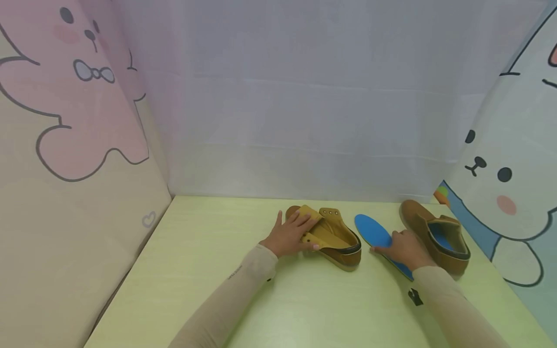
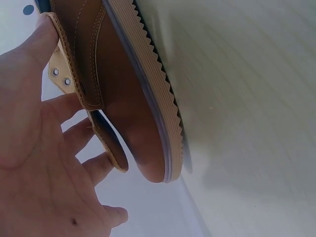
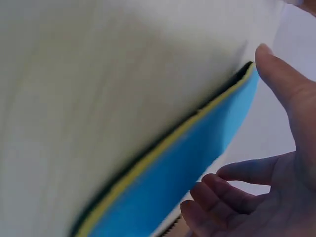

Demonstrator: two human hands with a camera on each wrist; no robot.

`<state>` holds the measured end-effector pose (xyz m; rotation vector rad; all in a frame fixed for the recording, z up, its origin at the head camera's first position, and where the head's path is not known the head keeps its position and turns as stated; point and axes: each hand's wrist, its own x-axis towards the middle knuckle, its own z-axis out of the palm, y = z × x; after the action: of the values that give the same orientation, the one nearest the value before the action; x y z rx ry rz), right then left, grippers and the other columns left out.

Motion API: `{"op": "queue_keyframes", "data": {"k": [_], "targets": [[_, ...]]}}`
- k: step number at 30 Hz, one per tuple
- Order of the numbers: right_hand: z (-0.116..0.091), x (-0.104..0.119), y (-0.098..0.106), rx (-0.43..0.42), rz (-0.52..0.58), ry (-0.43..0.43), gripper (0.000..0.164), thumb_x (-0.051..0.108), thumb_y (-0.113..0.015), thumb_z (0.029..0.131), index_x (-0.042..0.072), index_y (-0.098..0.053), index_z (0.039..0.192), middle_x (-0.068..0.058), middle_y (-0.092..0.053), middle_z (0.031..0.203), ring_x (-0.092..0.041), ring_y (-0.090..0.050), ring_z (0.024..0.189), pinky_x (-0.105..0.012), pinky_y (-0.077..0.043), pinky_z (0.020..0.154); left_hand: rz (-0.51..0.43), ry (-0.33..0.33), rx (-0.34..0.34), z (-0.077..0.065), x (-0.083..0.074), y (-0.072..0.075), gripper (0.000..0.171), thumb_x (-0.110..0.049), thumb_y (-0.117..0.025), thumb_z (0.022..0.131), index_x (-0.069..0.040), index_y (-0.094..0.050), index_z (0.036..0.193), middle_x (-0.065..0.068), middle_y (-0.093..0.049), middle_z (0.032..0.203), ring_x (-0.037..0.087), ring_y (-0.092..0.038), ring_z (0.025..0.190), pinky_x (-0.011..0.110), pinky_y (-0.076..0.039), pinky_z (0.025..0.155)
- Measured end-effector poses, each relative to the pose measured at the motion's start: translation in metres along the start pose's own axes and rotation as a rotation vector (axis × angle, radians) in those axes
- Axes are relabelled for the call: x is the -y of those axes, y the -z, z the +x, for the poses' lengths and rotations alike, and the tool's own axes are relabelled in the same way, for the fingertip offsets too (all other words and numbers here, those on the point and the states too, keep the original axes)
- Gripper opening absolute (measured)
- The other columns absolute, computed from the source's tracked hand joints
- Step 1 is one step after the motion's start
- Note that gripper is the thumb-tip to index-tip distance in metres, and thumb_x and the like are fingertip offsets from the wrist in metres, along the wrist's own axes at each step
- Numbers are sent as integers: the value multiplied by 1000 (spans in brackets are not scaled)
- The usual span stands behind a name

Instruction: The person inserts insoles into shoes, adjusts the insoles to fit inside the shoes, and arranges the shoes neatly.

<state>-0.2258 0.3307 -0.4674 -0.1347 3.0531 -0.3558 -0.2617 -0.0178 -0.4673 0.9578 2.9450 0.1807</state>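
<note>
A brown lace-up shoe (image 1: pixel 339 260) with a tan lining stands on the table, its opening spread wide. My left hand (image 1: pixel 289 237) lies over its front, fingers spread on the folded-out tongue (image 1: pixel 312 210) and thumb at the side flap (image 2: pixel 66 59). To the right lies a loose blue insole (image 1: pixel 372 229) with a yellow edge layer (image 3: pixel 158 147). My right hand (image 1: pixel 404 247) is over the insole, thumb by one long edge and bent fingers by the other, a gap between them. Beyond that hand stands the matching shoe (image 1: pixel 452 267), with blue showing inside.
The pale yellow table (image 1: pixel 196 270) ends at a white curtain (image 1: pixel 304 121) behind. Printed cartoon panels close off the left and right sides. A small black piece (image 1: pixel 415 297) shows beside the right sleeve (image 1: pixel 439 285).
</note>
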Motion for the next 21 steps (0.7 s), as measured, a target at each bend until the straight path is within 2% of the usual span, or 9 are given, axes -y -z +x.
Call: {"op": "queue_keyframes", "data": {"k": [3,7,11,13,16,19,21], "targets": [[2,-6,-6,10,26,-5,80,53,-77,83,-23,-59,99,-31,-58,90,-45,-55,89,-59,-46,80,-13,2,8,0,1,0,82,-71,-47,95,-28,-28,162,-2,-26,166,27,-18,154,67,-7,118],[5,-7,-7,24,39,-10,74,49,-80,83,-21,-62,98,-25,-60,86,-38,-55,83,-56,-47,78,-14,8,16,0,2,0,82,-72,-46,95,-29,-26,163,-3,-24,166,26,-16,154,67,-6,118],[6,-5,-3,39,85,-31,69,44,-83,80,-19,-62,97,-24,-64,85,-34,-59,77,-55,-51,75,-16,13,21,0,2,-2,82,-72,-45,95,-31,-25,163,-4,-23,167,25,-15,154,66,-5,119],[6,-4,-1,39,108,-41,70,41,-84,80,-21,-62,102,-29,-66,91,-38,-63,81,-56,-52,78,-18,13,22,1,3,-3,83,-73,-45,95,-31,-24,163,-5,-22,167,25,-15,154,66,-5,119],[4,-3,1,23,109,-49,72,38,-84,81,-22,-61,114,-37,-65,107,-50,-64,98,-60,-51,87,-23,9,22,1,2,-3,83,-73,-45,95,-30,-24,163,-5,-22,167,25,-15,154,67,-6,118],[3,-4,2,3,95,-44,70,36,-82,84,-21,-61,120,-38,-62,118,-56,-59,110,-63,-49,91,-22,7,24,0,2,-2,82,-72,-45,95,-30,-25,163,-4,-22,167,26,-15,154,67,-6,118],[3,-5,3,-10,92,-42,64,33,-81,86,-19,-63,120,-37,-62,120,-56,-58,111,-64,-49,91,-29,8,24,0,2,-2,83,-72,-45,95,-29,-25,163,-4,-23,167,26,-15,154,67,-6,118]]}}
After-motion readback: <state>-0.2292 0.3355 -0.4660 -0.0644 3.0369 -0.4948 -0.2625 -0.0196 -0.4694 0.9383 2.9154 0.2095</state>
